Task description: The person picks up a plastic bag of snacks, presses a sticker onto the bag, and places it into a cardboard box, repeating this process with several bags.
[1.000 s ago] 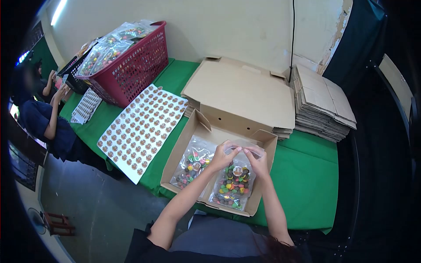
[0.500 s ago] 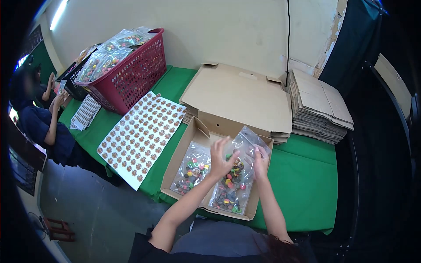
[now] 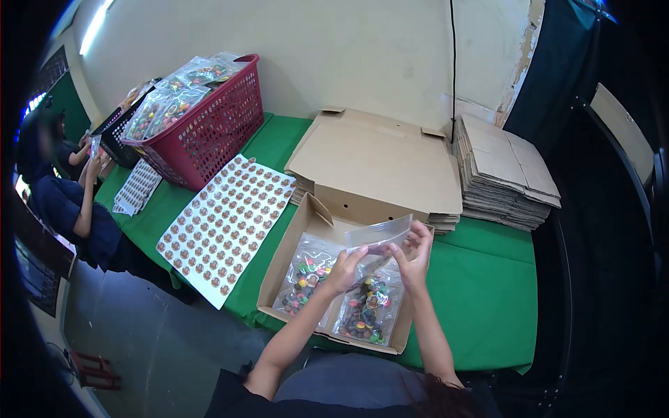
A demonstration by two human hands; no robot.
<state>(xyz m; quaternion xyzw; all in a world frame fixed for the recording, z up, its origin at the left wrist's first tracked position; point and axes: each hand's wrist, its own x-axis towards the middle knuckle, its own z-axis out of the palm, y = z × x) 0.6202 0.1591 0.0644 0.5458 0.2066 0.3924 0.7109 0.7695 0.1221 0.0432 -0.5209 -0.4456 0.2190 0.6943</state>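
My left hand (image 3: 343,272) and my right hand (image 3: 412,263) pinch the two sides of a clear plastic bag (image 3: 380,234) near its top, above the right half of an open cardboard box (image 3: 270,287). Colourful round candies (image 3: 369,301) show below my hands, under clear plastic with a round brown sticker. Whether they lie in the held bag or one beneath cannot be told for all of them. In the box's left half lies another candy bag (image 3: 306,279), also with a round sticker.
Left of the box lies a sheet of round stickers (image 3: 226,226) on the green tablecloth (image 3: 481,279). Behind it stands a maroon basket (image 3: 209,132) full of candy bags. Flattened cardboard (image 3: 505,174) is stacked at the back right. Two people (image 3: 59,202) work at the far left.
My left hand has moved from open above the bag to grip its left side. The bag's top has tilted from upright toward horizontal, held between both hands.
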